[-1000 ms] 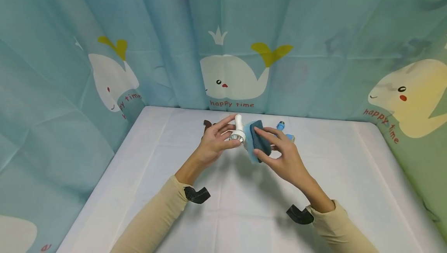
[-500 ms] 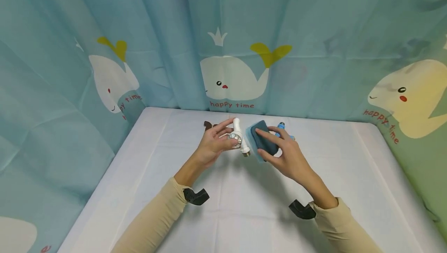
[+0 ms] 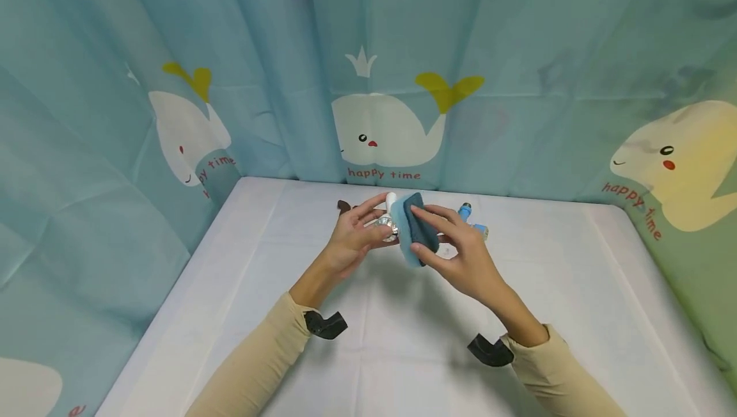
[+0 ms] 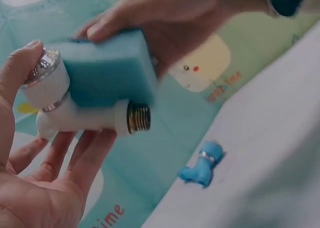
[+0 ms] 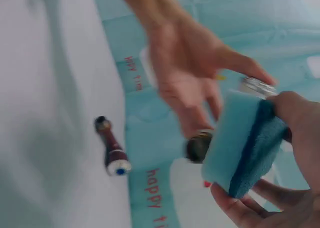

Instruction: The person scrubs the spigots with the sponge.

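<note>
Grips valve (image 4: 82, 119) in left hand (image 3: 352, 238), sponge (image 4: 110, 73) in right hand (image 3: 467, 258). Has brought both together again toward far edge of desk (image 3: 564, 257), likely scrubbing.

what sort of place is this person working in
Probably a curtained-off recording booth, though the wider room is out of view: whale-print curtains hang around the white-covered table, and a black device is worn at each wrist.
</note>
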Demonstrator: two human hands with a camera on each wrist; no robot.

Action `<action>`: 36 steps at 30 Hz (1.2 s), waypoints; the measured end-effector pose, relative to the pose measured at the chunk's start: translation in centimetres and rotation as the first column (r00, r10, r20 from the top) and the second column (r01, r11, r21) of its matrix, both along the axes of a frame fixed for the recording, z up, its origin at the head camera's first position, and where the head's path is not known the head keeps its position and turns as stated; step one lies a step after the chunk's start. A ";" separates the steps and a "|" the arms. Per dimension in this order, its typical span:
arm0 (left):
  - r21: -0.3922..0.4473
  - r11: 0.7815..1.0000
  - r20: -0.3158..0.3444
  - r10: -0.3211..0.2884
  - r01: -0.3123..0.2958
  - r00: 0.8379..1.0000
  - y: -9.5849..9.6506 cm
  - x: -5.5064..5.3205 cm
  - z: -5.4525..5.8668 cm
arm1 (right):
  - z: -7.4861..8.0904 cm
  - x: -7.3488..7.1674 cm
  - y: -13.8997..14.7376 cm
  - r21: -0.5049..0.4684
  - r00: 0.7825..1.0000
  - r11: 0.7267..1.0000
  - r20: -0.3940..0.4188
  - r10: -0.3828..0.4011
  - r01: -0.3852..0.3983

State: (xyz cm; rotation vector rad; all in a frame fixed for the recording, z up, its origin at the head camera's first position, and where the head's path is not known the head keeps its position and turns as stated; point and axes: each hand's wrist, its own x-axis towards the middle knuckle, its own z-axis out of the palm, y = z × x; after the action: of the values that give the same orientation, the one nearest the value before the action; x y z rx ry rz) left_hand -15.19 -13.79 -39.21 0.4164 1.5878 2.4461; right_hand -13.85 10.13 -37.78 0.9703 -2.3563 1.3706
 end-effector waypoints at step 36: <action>-0.241 0.970 -0.090 0.002 -0.024 0.996 0.2 0.7 0.0 | -1.7 -0.1 1.4 -0.007 0.999 1.000 0.028 -0.030 0.030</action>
State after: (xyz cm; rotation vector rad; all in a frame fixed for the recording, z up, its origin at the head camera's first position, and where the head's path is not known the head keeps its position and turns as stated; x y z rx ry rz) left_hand -14.48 -13.55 -39.20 0.4799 1.9021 2.2324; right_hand -13.94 11.53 -39.45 0.9164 -2.3742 1.3896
